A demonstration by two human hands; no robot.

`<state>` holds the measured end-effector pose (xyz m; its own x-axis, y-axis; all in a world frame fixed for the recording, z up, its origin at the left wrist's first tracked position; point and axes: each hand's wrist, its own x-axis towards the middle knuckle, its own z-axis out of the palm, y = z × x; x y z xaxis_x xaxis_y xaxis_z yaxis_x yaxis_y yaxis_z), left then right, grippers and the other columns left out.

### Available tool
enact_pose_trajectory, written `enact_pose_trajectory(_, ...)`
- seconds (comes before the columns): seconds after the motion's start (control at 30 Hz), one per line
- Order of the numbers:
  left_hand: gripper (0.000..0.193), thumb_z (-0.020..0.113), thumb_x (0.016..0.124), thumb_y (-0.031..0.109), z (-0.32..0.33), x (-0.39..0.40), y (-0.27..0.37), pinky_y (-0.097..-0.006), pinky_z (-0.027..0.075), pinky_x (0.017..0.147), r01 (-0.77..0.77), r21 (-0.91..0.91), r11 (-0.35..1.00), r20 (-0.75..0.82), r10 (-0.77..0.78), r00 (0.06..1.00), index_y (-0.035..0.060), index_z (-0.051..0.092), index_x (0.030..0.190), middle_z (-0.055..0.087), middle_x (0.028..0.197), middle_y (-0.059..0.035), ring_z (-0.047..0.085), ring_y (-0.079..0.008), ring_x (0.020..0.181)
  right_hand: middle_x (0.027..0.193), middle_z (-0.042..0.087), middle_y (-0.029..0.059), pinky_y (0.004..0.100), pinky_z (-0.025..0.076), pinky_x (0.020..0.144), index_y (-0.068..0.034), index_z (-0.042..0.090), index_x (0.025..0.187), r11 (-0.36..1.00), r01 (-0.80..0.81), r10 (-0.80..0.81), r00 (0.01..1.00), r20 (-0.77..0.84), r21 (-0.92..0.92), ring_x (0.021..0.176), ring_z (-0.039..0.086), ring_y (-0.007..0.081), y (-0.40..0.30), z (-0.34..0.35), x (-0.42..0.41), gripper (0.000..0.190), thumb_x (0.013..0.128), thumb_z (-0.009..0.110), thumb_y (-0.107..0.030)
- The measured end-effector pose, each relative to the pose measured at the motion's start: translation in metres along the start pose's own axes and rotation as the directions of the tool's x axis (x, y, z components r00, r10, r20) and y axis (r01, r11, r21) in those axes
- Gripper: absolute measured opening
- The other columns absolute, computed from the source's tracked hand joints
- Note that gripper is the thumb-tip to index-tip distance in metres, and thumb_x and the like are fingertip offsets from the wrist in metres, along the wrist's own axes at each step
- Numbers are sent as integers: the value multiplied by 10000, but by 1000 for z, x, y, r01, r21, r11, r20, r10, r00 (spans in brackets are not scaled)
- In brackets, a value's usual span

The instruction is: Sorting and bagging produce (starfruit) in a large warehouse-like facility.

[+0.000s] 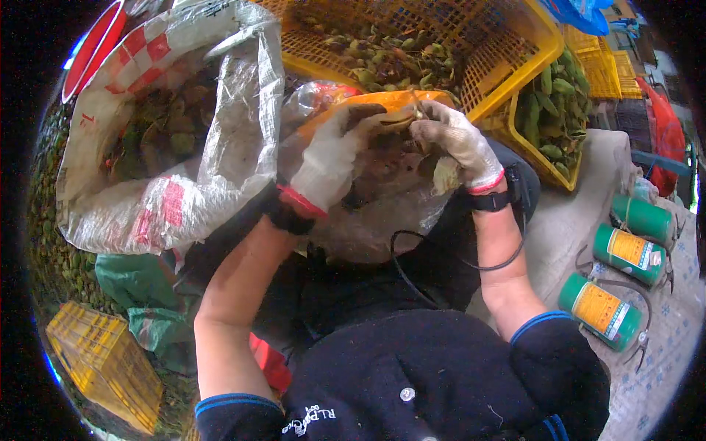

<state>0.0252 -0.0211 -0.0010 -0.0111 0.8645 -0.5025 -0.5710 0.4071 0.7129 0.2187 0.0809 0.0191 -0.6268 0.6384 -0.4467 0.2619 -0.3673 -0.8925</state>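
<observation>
My left hand (333, 149), in a white knit glove with a red cuff, grips a brown, pod-like piece (398, 118). At the pod's other end are the fingertips of my right hand (458, 138), gloved alike, pinching what looks like its thin stalk. Both hands are above an open plastic bag (380, 231) with an orange rim (380, 99), which rests at my lap. Dark bits in the bag are too blurred to name. Below my right palm shows a pale crumpled piece (445, 175); whether the hand holds it cannot be told.
Left stands an open white woven sack (215, 206) with dark plant matter. Ahead, a yellow plastic crate (513, 66) holds greenish-brown pods (402, 55); another crate (573, 176) has green pods (557, 93). Three green fire extinguishers (598, 311) lie right. A black cable (400, 270) loops near my right forearm.
</observation>
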Motion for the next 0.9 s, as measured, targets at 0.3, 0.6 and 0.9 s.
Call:
enact_pose_trajectory(0.3,391,677,873,187,3,4,-9,-306,467,900,-373,584,721,162,347,924,-7,560,1192,652,1094,-102,597,-168,1015,1055,650,82,271,445,900,76,561,1175,978,82,-88,996,-21,-192,998,575,121,-1,6,-1,386,878,629,-161)
enact_pose_trajectory(0.6,310,705,854,218,-3,10,-2,-267,479,809,-184,653,735,152,111,982,-8,623,1050,674,967,-70,604,-125,898,998,683,74,291,484,829,57,611,1107,919,72,-99,994,-48,-388,896,610,138,-1,16,-3,317,865,621,-147)
enact_pose_trajectory(0.9,277,582,942,197,-9,14,-23,-272,489,823,-605,398,690,358,491,795,-2,593,1135,649,1017,-71,604,-134,922,984,679,65,257,489,805,38,603,1163,969,100,-111,993,-36,-228,878,611,105,-4,15,-6,342,870,626,-136)
